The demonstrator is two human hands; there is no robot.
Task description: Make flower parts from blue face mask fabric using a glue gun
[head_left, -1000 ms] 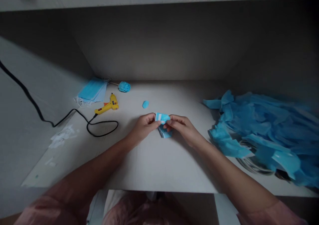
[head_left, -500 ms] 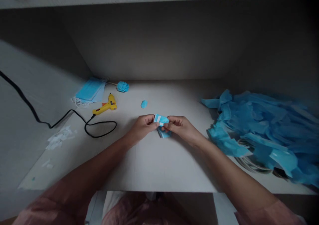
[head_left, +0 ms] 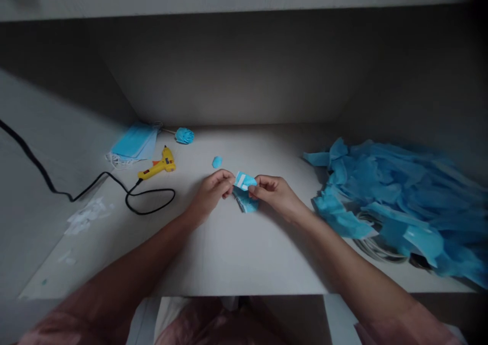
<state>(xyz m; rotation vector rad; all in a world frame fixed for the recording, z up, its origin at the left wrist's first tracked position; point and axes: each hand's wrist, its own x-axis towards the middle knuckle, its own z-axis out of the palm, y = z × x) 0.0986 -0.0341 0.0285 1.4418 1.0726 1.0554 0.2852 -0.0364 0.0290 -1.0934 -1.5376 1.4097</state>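
A small blue piece of mask-like fabric (head_left: 244, 180) with white strips on it is held up between my hands. My right hand (head_left: 277, 192) pinches its right side between thumb and fingers. At its left edge my left hand (head_left: 214, 190) is closed in a pinch; whatever is between those fingertips is too small to make out. Just below the held piece lies another blue fabric piece (head_left: 248, 203), partly covered by it and by my right fingers. A small blue cut petal shape (head_left: 217, 162) rests on the table a little beyond my left hand.
Left on the white table (head_left: 244, 258) lie a yellow glue gun (head_left: 158, 165) with a looped black cord (head_left: 151, 212), blue face masks (head_left: 134, 140), a blue fabric rose (head_left: 184, 135) and scattered white scraps (head_left: 87, 215). A blue fabric heap (head_left: 396, 182) covers the right side, over coiled cable (head_left: 375, 251).
My left hand has shifted left and its thumb has come off the face of the blue piece. More of the white strips shows. The whole view has shifted slightly.
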